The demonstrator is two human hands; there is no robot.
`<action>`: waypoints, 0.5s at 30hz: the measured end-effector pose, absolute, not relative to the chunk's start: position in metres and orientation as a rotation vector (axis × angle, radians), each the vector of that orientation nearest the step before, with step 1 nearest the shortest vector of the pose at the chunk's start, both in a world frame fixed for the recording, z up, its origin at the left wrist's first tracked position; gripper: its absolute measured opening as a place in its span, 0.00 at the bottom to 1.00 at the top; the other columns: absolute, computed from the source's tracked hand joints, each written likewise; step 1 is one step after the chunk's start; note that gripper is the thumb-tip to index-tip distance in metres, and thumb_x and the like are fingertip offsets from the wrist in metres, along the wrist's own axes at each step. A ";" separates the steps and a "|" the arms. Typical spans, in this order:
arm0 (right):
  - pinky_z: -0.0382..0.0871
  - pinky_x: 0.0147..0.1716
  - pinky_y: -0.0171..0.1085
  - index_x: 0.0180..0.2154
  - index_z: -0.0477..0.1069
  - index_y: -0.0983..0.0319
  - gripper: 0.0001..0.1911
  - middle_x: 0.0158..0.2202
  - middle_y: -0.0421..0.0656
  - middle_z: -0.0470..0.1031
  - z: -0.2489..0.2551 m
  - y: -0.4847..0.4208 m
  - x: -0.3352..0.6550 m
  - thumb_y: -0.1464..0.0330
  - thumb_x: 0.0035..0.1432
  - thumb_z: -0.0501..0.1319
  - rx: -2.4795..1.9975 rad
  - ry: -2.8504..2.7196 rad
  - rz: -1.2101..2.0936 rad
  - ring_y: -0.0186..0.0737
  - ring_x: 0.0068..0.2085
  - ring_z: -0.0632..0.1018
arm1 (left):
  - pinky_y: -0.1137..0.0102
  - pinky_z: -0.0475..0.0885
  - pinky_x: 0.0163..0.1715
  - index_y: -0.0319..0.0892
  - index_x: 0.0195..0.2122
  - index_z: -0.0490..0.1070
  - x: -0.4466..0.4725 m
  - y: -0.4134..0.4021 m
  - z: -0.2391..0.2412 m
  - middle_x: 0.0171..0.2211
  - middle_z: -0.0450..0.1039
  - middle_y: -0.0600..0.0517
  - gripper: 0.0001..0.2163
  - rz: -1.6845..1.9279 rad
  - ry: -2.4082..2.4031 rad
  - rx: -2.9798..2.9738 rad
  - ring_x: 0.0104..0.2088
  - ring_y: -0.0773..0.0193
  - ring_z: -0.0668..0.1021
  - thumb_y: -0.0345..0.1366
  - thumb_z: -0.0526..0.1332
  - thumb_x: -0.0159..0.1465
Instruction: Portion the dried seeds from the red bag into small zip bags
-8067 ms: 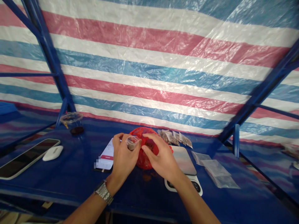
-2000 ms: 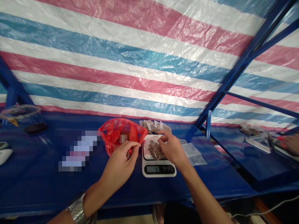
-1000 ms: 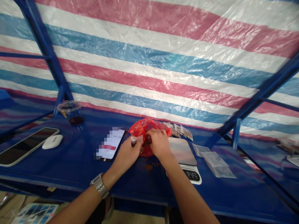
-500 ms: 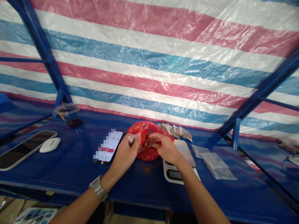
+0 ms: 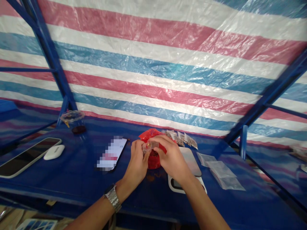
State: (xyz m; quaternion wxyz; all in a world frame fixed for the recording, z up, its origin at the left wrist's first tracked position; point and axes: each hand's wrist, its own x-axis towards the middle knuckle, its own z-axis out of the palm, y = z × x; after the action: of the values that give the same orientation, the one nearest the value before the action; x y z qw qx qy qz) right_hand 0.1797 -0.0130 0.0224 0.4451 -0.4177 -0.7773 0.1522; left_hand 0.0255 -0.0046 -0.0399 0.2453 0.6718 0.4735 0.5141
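Note:
Both my hands meet over a red plastic bag [image 5: 153, 159] on the blue table. My left hand [image 5: 137, 163] and my right hand [image 5: 171, 158] are closed together on a small clear plastic cup [image 5: 148, 145], held above the bag's mouth. What is inside the cup is too small to make out. A white kitchen scale [image 5: 190, 161] sits just right of the bag, partly under my right wrist.
A phone [image 5: 111, 154] lies left of the bag. Further left are a white mouse [image 5: 54, 152], a tablet [image 5: 26, 157] and a clear lidded cup [image 5: 73, 121]. Filled small bags [image 5: 183, 139] lie behind the scale, with flat clear bags [image 5: 222, 174] to its right.
My hands have risen a little above the red bag and closed in on the small cup between them. The view has shifted slightly.

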 end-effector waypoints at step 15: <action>0.68 0.61 0.45 0.51 0.79 0.55 0.24 0.54 0.45 0.79 0.021 -0.006 0.174 0.81 0.63 0.52 -1.034 -1.891 0.163 0.44 0.58 0.76 | 0.53 0.69 0.52 0.43 0.45 0.64 0.020 0.004 -0.043 0.44 0.66 0.46 0.10 1.415 1.327 1.738 0.47 0.52 0.72 0.43 0.56 0.70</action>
State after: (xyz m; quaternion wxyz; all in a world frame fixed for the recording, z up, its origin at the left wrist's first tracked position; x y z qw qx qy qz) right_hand 0.1735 -0.0056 0.0205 0.4706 -0.4221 -0.7719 0.0667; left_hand 0.0200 0.0035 -0.0427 0.2654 0.6435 0.4911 0.5237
